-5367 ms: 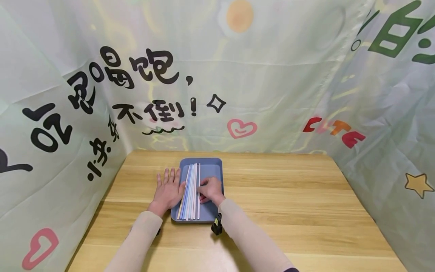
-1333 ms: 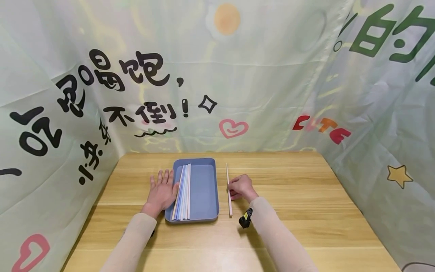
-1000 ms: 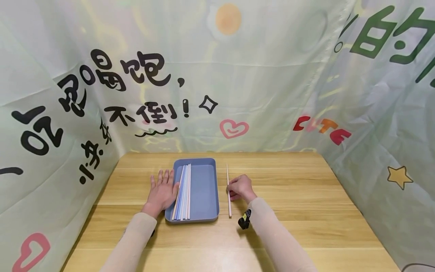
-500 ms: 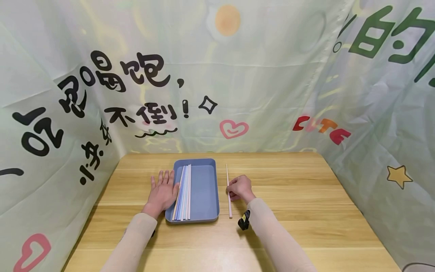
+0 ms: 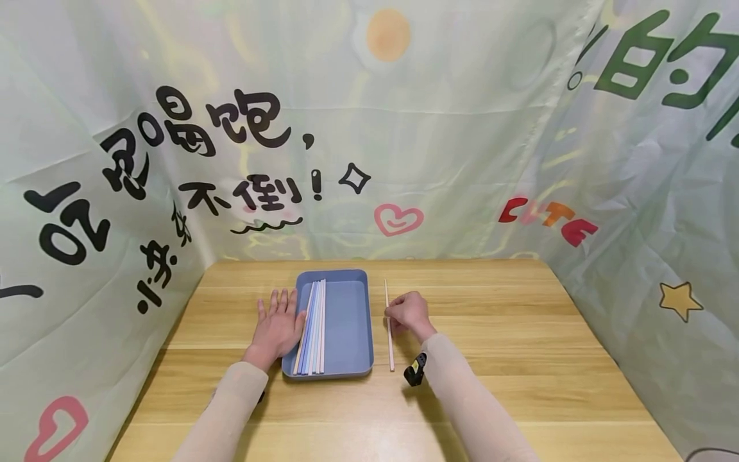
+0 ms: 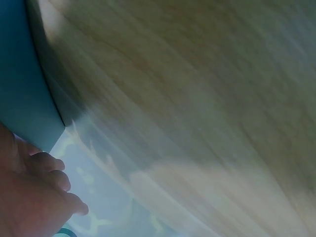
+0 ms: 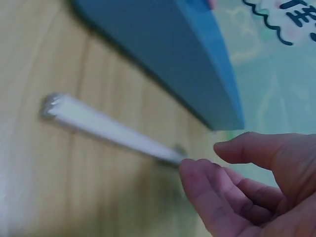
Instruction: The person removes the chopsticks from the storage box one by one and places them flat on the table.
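Note:
A blue-grey tray (image 5: 349,327) lies on the wooden table, with several thin pale, blue and white chopsticks (image 5: 312,330) along its left side. My left hand (image 5: 276,328) rests flat at the tray's left rim, fingers straight and thumb over the edge. To the right of the tray a pale pinkish chopstick (image 5: 390,353) lies on the table; whether a second one lies against it I cannot tell. My right hand (image 5: 408,313) hovers at its middle. In the right wrist view the thumb (image 7: 234,149) stands apart from the fingers, with nothing pinched between them and the chopstick (image 7: 113,128) beyond the fingertips.
Printed cloth walls (image 5: 462,160) enclose the table (image 5: 491,359) at the back and both sides. A black wrist camera (image 5: 414,370) sits under the right forearm. The left wrist view shows the tray's side (image 6: 24,74) and table surface.
Earlier my right hand pinched a chopstick inside the tray. It then set it on the table to the right. Now the fingers have let go and moved slightly farther back; the left hand stays.

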Demonstrator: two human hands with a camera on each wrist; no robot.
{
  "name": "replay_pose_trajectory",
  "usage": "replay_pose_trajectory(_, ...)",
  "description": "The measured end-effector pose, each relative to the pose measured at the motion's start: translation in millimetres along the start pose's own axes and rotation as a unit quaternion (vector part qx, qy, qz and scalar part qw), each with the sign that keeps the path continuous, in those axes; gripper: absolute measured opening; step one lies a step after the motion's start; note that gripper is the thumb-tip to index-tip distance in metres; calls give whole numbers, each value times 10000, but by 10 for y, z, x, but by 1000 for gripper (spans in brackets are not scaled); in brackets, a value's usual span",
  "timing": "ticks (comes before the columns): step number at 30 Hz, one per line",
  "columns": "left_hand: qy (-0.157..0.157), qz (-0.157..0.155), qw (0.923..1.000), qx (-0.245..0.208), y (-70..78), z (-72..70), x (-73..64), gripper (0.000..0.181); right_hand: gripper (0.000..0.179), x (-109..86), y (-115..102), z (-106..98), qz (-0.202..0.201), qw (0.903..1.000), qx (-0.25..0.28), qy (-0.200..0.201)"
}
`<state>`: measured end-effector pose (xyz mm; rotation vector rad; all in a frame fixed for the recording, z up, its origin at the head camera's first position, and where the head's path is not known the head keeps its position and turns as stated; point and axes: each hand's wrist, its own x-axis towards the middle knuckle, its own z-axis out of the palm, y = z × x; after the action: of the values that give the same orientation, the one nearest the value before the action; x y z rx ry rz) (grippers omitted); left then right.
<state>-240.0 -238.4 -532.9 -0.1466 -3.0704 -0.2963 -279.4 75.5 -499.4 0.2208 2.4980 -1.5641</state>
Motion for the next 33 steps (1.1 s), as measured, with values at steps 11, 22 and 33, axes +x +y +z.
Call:
replay_pose_trajectory(11, 33, 40, 10000, -40, 21, -6, 10, 69, 15, -64, -359, 70, -146, 9965, 692, -448)
replay_pose_trajectory(22, 54, 1, 10000, -10, 4, 10, -5, 69, 23, -154, -540, 310, -327, 9944, 642, -773)
replay_pose_trajectory(33, -30, 17, 10000, 27, 9, -1, 10, 70, 18, -174, -576, 601, -386, 9934, 546, -929)
